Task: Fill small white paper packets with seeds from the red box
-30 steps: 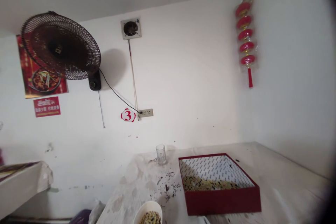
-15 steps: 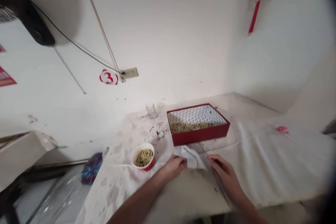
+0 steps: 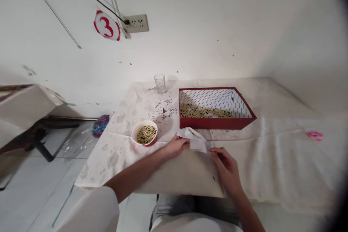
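Note:
A thin piece of white paper, soft and slightly crumpled, is between my hands near the table's front. My left hand grips its left end with the fingers closed. At its lower right corner, my right hand has thumb and forefinger pinched together. Just behind the paper stands a red open box with a patterned white lining, and a layer of mixed pale and dark grains covers its bottom. To the left of my left hand is a red and white paper bowl holding similar grains.
A clear glass stands at the back by the wall. Dark bits lie scattered on the tablecloth. A pink object is at far right. A power strip hangs on the wall; a purple-blue bundle sits beyond the left edge.
The view has tilted down, bringing my lap into sight. My right hand has come closer to the paper, its fingertips now at the corner. My left hand keeps its grip.

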Motion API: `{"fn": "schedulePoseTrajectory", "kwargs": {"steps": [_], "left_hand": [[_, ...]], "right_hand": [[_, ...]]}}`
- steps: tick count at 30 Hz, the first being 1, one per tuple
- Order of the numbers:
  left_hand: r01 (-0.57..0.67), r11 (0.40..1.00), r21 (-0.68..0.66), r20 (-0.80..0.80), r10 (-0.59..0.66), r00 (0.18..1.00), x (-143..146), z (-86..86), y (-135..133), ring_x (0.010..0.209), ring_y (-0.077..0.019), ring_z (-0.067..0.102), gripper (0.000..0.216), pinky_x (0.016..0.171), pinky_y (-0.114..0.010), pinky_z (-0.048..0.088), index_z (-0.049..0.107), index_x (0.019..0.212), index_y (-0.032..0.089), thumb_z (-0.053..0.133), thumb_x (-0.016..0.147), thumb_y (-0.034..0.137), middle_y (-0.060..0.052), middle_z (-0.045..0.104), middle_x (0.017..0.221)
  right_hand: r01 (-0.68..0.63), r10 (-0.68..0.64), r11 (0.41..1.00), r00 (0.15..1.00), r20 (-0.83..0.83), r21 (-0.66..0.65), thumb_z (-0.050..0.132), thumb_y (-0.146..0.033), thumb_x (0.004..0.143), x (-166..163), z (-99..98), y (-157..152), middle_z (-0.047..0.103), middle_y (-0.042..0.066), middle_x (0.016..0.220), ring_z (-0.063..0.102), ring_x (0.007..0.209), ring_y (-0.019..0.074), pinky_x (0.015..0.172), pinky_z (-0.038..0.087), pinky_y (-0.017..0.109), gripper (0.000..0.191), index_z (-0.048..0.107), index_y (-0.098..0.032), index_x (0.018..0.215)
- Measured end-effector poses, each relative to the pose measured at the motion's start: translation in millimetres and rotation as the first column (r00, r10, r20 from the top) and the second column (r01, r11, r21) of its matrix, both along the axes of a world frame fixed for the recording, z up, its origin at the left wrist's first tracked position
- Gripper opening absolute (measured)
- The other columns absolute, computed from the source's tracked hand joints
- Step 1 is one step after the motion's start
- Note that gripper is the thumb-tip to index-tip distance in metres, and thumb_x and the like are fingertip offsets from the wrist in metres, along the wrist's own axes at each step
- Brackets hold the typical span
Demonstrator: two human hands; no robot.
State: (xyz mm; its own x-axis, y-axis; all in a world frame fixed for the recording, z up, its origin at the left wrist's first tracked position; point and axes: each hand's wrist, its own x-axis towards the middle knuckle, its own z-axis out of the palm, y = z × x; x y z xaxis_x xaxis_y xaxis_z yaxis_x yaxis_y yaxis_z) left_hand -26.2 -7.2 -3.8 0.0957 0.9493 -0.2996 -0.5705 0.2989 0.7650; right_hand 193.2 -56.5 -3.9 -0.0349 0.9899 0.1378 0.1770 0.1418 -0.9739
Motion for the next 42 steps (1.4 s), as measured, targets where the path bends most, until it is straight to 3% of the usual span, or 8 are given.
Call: {"fn": "schedulePoseTrajectory", "kwargs": {"steps": [5, 11, 16, 21, 26, 29, 34, 42], "left_hand": [[0.105, 0.994, 0.008, -0.018, -0.105, 0.994, -2.5, 0.3, 1.5, 0.094, -0.0250, 0.072, 0.047, 0.084, -0.035, 0.055, 0.074, 0.093, 0.015, 0.096, 0.057, 0.035, -0.007, 0.078, 0.091], [0.066, 0.998, -0.001, -0.055, -0.066, 0.996, -5.5, 4.4, 0.2, 0.060, -0.0126, 0.061, 0.035, 0.060, -0.022, 0.047, 0.070, 0.075, 0.014, 0.095, 0.055, 0.030, -0.001, 0.070, 0.068], [0.083, 0.995, -0.056, 0.015, -0.082, 0.996, -2.9, 5.0, 2.7, 0.069, -0.0162, 0.069, 0.032, 0.068, -0.024, 0.054, 0.072, 0.077, 0.014, 0.094, 0.061, 0.030, -0.005, 0.075, 0.073], [0.120, 0.981, -0.150, 0.202, -0.088, 0.975, -8.1, 10.3, 9.2, 0.069, -0.0128, 0.069, 0.011, 0.071, -0.022, 0.053, 0.072, 0.079, 0.012, 0.078, 0.083, 0.020, -0.007, 0.076, 0.076], [0.146, 0.971, -0.189, 0.399, -0.060, 0.915, -12.9, 21.0, 10.3, 0.084, -0.0176, 0.073, 0.020, 0.082, -0.028, 0.055, 0.075, 0.097, 0.013, 0.058, 0.096, 0.023, -0.008, 0.079, 0.093], [0.156, 0.972, -0.174, 0.420, -0.070, 0.905, -12.7, 26.9, 7.4, 0.096, -0.0209, 0.071, 0.028, 0.088, -0.031, 0.052, 0.076, 0.104, 0.012, 0.051, 0.099, 0.024, -0.008, 0.079, 0.102], [0.189, 0.971, -0.144, 0.361, -0.126, 0.924, -10.1, 23.7, 6.1, 0.097, -0.0221, 0.070, 0.026, 0.091, -0.033, 0.051, 0.077, 0.097, 0.018, 0.052, 0.095, 0.025, -0.006, 0.079, 0.094], [0.080, 0.996, -0.046, 0.164, -0.071, 0.984, -3.2, 1.3, 0.8, 0.102, -0.0260, 0.069, 0.013, 0.099, -0.039, 0.050, 0.075, 0.090, 0.018, 0.068, 0.083, 0.026, -0.007, 0.077, 0.096]], "right_hand": [[-0.061, 0.060, 0.998, 0.996, 0.065, 0.009, 0.062, -0.043, 0.099, -6.9, 9.0, -0.8, 0.072, 0.008, 0.097, 0.066, 0.091, 0.0237, 0.078, 0.051, 0.032, 0.023, 0.073, -0.023, 0.100], [-0.087, 0.086, 0.996, 0.992, 0.095, 0.012, 0.058, -0.040, 0.102, -9.1, 9.6, -4.0, 0.069, 0.007, 0.092, 0.063, 0.085, 0.0213, 0.073, 0.050, 0.032, 0.023, 0.072, -0.023, 0.102], [-0.018, -0.008, 0.989, 0.984, 0.179, 0.144, 0.058, -0.037, 0.102, -18.8, 27.7, 0.3, 0.059, 0.003, 0.082, 0.054, 0.072, 0.0172, 0.065, 0.047, 0.030, 0.020, 0.072, -0.023, 0.104], [-0.079, -0.075, 0.916, 0.930, 0.361, 0.393, 0.059, -0.028, 0.101, -41.9, 58.3, 26.5, 0.061, 0.003, 0.089, 0.056, 0.073, 0.0154, 0.074, 0.050, 0.031, 0.017, 0.074, -0.024, 0.109], [-0.148, -0.088, 0.913, 0.839, 0.537, 0.381, 0.060, -0.028, 0.098, -59.8, 70.7, 52.2, 0.064, 0.005, 0.102, 0.065, 0.090, 0.0183, 0.084, 0.051, 0.032, 0.019, 0.075, -0.025, 0.109], [-0.147, -0.121, 0.926, 0.756, 0.643, 0.348, 0.061, -0.031, 0.098, -65.9, 72.2, 57.5, 0.064, 0.004, 0.102, 0.065, 0.088, 0.0186, 0.082, 0.049, 0.032, 0.018, 0.077, -0.026, 0.106], [-0.166, -0.140, 0.937, 0.625, 0.768, 0.307, 0.067, -0.032, 0.095, -73.3, 67.5, 59.9, 0.063, 0.004, 0.102, 0.062, 0.085, 0.0189, 0.077, 0.045, 0.032, 0.014, 0.078, -0.027, 0.101], [-0.244, -0.094, 0.927, 0.582, 0.807, 0.284, 0.064, -0.024, 0.097, -76.6, 43.2, 58.0, 0.068, 0.004, 0.102, 0.060, 0.094, 0.0205, 0.088, 0.043, 0.033, 0.015, 0.079, -0.027, 0.098]]}}
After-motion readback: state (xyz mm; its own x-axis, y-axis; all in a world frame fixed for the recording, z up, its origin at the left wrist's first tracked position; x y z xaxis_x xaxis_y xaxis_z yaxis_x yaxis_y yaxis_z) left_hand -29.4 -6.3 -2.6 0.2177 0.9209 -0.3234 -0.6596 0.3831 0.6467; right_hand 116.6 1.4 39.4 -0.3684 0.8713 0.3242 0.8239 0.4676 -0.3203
